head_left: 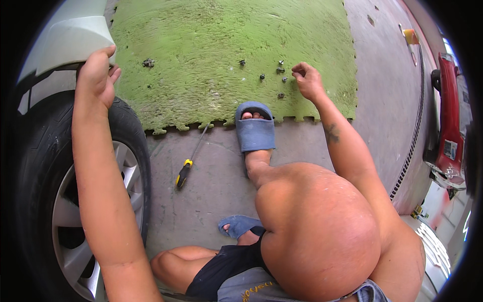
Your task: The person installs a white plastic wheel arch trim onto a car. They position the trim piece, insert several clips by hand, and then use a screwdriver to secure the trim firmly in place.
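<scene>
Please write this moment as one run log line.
left hand: on white car fender edge | right hand: pinching at small dark fasteners, green foam mat

A yellow-handled screwdriver [189, 157] is laid on the concrete floor [211, 186], well below the right hand. A red vehicle [449, 121] is parked far to its right.

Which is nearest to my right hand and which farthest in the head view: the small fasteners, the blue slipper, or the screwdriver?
From the right hand:
1. Fasteners, on the green mat just left of the fingers.
2. Slipper, below the hand at the mat's edge.
3. Screwdriver, on the concrete, farther left.
</scene>
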A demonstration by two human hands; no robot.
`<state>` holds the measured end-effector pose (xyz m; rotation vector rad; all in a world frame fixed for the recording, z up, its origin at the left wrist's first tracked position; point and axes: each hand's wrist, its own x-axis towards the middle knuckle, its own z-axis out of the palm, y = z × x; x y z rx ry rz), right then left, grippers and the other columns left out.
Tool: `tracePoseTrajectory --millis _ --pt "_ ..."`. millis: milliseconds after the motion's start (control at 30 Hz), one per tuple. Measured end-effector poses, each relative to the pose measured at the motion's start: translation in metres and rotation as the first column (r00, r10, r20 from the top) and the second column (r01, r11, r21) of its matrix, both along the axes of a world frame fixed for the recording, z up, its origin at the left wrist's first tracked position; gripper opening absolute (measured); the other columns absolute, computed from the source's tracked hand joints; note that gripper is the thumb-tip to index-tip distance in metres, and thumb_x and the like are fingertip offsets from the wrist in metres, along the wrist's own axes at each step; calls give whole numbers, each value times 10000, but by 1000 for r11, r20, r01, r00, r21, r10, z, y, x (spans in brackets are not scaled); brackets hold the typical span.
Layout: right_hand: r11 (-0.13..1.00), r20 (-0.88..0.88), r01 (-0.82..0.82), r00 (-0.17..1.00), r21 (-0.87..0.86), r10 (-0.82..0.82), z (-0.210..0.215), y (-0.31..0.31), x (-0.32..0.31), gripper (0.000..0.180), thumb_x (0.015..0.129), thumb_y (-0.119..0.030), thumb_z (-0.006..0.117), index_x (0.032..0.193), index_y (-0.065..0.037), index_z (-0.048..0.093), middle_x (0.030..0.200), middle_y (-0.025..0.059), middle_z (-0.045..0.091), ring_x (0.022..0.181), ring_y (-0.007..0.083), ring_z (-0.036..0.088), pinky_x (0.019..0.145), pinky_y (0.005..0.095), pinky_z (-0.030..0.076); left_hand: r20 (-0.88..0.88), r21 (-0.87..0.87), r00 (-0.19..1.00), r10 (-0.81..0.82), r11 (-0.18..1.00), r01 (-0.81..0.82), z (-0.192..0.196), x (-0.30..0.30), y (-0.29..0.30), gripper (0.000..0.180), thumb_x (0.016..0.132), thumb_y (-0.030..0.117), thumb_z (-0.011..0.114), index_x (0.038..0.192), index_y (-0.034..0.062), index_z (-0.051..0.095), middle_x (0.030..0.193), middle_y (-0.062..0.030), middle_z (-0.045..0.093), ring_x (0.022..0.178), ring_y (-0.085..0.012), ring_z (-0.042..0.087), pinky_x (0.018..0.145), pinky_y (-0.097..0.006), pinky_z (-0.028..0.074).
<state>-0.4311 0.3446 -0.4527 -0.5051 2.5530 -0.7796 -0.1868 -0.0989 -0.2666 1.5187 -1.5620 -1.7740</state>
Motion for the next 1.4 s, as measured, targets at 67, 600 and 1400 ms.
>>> tracePoseTrajectory --millis 67,600,1400 --pt "1000 26 -24 999 20 23 5 -2 -2 211 919 -142 726 1117 -69 726 1067 118 777 982 233 738 896 361 566 16 8 1000 -7 1000 7 -3 1 -3 531 991 226 655 1459 52 470 1480 -112 440 1223 -304 484 1068 -402 435" --pt "750 806 456 567 -479 171 51 -34 18 201 1018 -257 687 1174 -131 677 1147 38 744 1041 148 664 870 363 476 90 -46 995 33 999 -29 7 -11 14 622 950 216 645 1498 18 428 1499 -149 458 1246 -318 480 1079 -436 419" --pt "417 511 296 441 -859 738 235 -279 142 159 1041 -144 640 1129 -19 600 1058 153 728 920 197 733 768 314 598 11 -60 1000 15 998 -14 16 -2 30 510 935 184 562 1360 -97 556 1325 -233 636 1179 -282 622 976 -418 506"
